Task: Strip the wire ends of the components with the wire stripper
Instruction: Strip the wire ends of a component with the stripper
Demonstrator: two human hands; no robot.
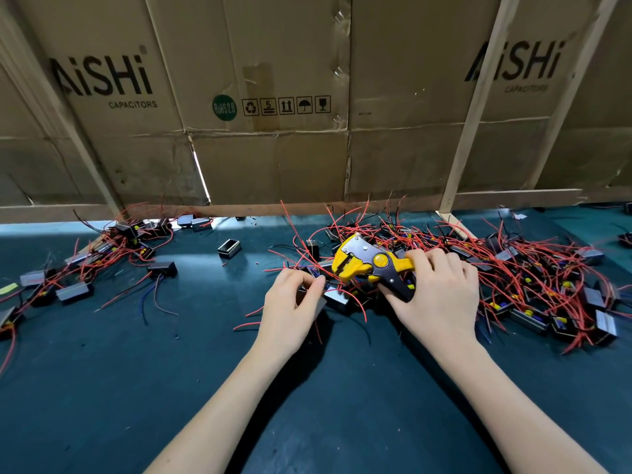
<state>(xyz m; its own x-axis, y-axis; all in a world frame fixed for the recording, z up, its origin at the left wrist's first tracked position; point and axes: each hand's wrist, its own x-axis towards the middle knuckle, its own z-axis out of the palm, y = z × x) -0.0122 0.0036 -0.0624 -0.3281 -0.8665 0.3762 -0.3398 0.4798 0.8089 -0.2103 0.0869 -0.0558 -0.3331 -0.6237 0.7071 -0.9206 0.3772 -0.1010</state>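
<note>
Right hand (441,289) grips wire stripper (372,265), nose toward the component (337,297); left hand (290,302) pinches its red wire (330,276) to feed it in.

Component piles (533,285) left and right on table (307,388), cardboard wall (273,97) behind.

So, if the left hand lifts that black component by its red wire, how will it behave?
The red wire is thin and curved, so it probably flops rather than staying stiff. The black component held by the left hand would likely dangle and swing. Its wires cross the neighbouring pile, so they may snag and drag others.
</note>
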